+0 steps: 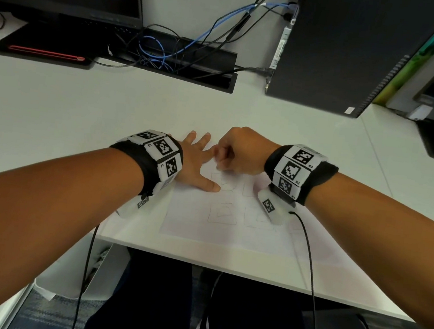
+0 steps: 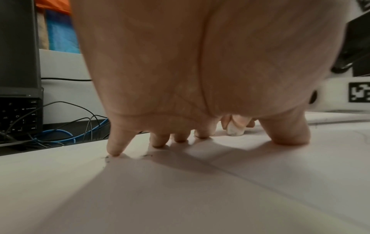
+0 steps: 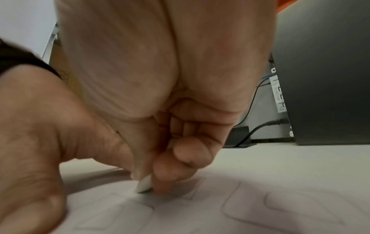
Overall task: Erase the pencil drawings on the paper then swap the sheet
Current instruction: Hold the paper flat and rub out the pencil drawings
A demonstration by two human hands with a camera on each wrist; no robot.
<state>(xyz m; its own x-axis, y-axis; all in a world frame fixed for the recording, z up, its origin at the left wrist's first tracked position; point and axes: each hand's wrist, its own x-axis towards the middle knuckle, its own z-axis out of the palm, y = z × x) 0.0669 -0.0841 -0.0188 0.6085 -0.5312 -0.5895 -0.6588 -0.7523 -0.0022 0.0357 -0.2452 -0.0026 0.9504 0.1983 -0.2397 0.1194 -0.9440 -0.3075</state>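
A white sheet of paper (image 1: 198, 224) lies flat on the table (image 1: 54, 108), close to its near edge, with a faint fold line running across it. Pale pencil drawings (image 1: 222, 213) cover its middle: rounded squares set in rows, each with a small sketch inside, all drawn lightly in grey. The far-left squares look faint and partly rubbed out. A small white eraser (image 3: 144, 184), worn and rounded at the tip, stands tilted with its lower end touching the paper at the far row of squares. Dark eraser crumbs (image 2: 107, 158) lie scattered by the paper's far-left corner.
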